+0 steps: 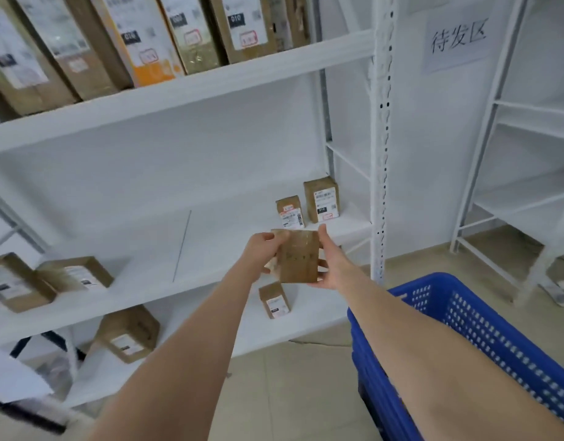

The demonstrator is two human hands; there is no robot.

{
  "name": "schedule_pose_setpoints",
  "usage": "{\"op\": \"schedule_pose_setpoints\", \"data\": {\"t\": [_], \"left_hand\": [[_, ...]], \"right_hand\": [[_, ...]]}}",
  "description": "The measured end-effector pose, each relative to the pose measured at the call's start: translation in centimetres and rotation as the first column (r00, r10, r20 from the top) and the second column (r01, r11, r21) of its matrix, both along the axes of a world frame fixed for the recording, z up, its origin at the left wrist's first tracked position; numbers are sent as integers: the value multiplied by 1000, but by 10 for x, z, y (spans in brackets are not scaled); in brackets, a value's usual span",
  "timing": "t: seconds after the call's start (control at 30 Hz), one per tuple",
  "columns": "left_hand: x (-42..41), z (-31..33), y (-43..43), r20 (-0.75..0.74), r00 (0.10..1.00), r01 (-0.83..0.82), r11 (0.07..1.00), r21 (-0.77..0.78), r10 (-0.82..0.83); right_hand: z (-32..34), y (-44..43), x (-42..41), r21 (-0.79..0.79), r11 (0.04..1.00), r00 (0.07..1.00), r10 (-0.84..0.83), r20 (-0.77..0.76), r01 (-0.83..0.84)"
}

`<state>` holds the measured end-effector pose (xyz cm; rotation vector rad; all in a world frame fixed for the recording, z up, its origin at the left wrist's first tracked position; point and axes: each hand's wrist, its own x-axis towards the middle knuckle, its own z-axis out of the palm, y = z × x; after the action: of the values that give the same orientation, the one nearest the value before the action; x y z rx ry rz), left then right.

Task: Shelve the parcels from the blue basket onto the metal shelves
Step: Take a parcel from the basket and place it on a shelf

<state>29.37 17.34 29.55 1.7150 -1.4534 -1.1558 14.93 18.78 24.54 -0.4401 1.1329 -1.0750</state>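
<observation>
A: Where's the parcel?

B: You have a small brown box (298, 257) out in front of you, held in both hands, in front of the middle shelf (210, 249) of the white metal rack. Your left hand (263, 249) clamps its left edge, thumb on the top corner. Your right hand (330, 265) closes on its right side, fingers under the bottom edge. The face toward you is plain cardboard with tape; no label shows on it.

A: And on the shelf?

B: Two labelled boxes stand upright at the right end, near the perforated post (380, 148): a shorter box (289, 211) and, just beside it to the right, a taller box (322, 198). At the far left of that shelf lie two more parcels (73, 273), blurred. The top shelf (178, 93) is packed with tall cartons leaning left.

A: Lower down?

B: One small box (274, 300) stands on the bottom shelf, directly below your hands, and a bigger carton (127, 334) sits tilted to the left of it.

A: The basket?

B: The blue basket (484, 338) is at your right, under your right forearm. I can't tell what is inside.
</observation>
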Motion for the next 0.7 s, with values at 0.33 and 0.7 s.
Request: {"op": "schedule_pose_setpoints", "data": {"t": [0.33, 0.7], "left_hand": [[136, -3, 6, -127, 986, -108, 994, 21, 110], [183, -25, 2, -107, 987, -107, 988, 112, 119]], "right_hand": [[11, 7, 135, -127, 992, 985, -1, -170, -21], [13, 14, 194, -147, 987, 977, -90, -193, 62]]}}
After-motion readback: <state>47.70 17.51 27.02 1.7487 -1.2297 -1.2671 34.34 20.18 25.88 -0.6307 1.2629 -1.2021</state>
